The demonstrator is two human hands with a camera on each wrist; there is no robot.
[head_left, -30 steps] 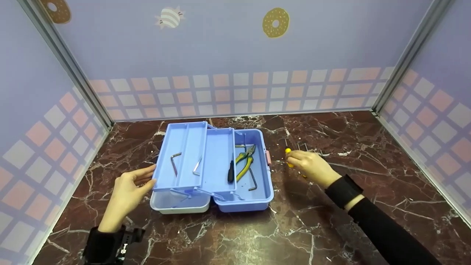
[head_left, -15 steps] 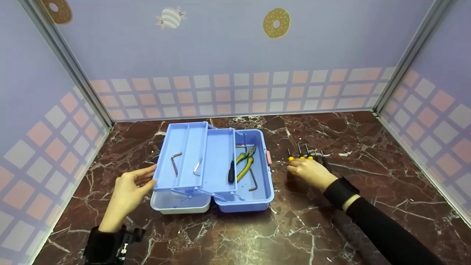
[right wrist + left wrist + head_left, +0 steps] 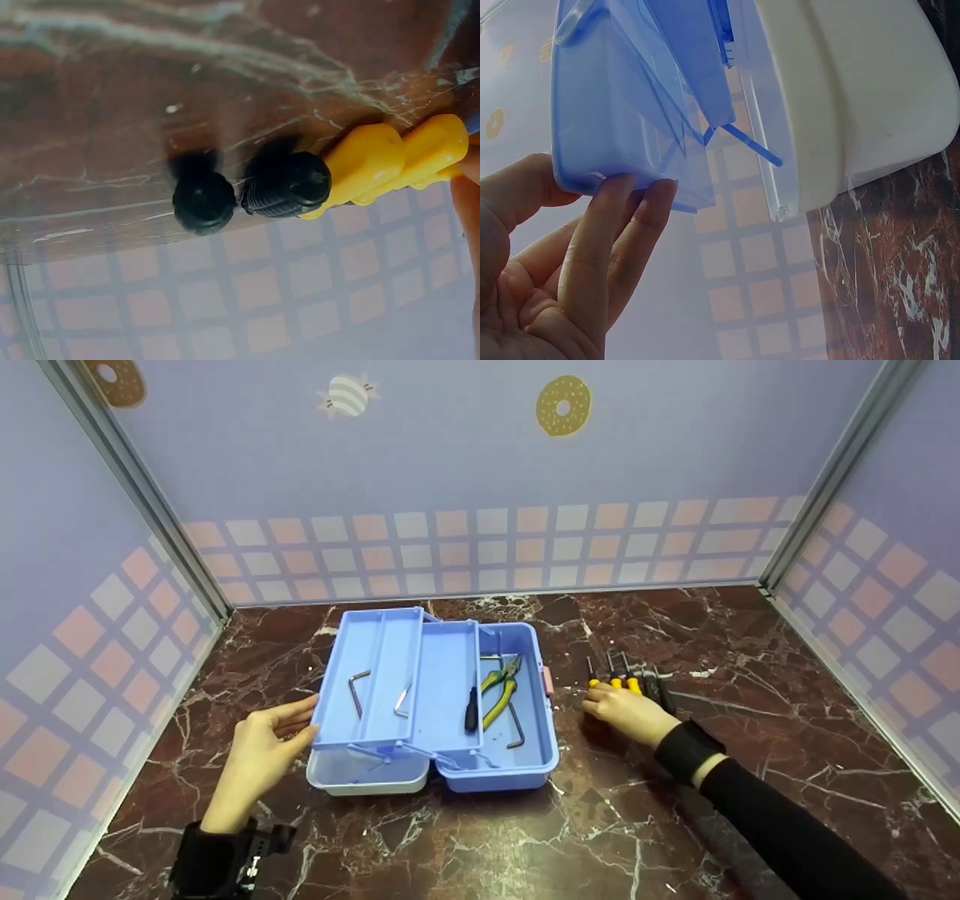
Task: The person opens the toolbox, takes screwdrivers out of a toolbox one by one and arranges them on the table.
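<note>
My left hand pinches the outer corner of the upper tray of a blue toolbox. In the left wrist view, thumb and fingertips sit on either side of the tray's blue wall. Over on the right, my right hand has its fingers curled at the leftmost yellow-handled screwdriver. Beside it lie more yellow screwdrivers and black-handled ones, side by side, partly covered by the hand. Their butt ends show in the right wrist view, a yellow handle beside a black handle.
Hex keys lie in the upper tray. Yellow-green pliers, a black-handled tool and another hex key are in the toolbox. The pale lid lies under the fanned-out trays. Patterned walls enclose the marble-look table.
My right hand has brought the yellow screwdriver into line beside the others and slid slightly back toward me, uncovering more of the row. My left hand stays on the tray.
</note>
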